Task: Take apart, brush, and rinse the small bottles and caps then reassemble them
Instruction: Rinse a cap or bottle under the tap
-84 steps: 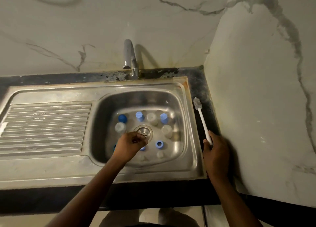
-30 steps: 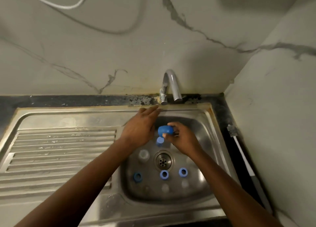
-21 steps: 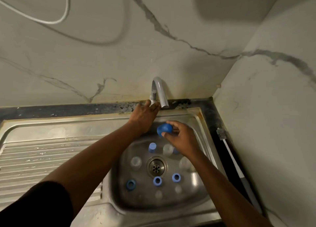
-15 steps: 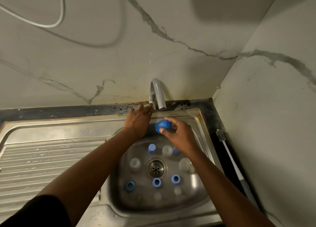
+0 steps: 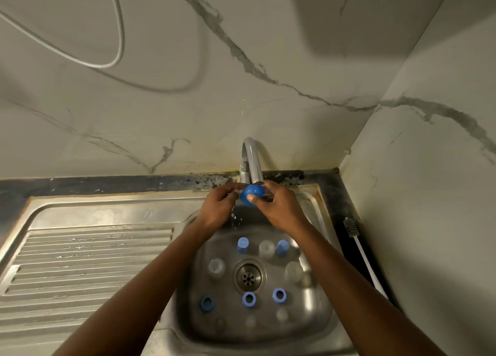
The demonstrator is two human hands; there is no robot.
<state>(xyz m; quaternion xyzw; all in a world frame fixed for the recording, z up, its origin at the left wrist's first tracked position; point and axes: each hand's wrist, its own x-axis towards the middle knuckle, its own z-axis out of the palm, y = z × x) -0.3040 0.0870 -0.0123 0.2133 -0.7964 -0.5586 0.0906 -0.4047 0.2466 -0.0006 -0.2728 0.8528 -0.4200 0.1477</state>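
Clamped in the grip of the right hand under the tap, the left hand touching or holding it, I cannot tell which, the wet blue cap could slip into the sink among the other caps.

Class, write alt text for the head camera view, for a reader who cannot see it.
The left hand and right hand hold a blue cap under the faucet, water dripping below. In the steel sink, loose blue caps and clear bottles ring the drain; a brush lies on the dark counter at right.
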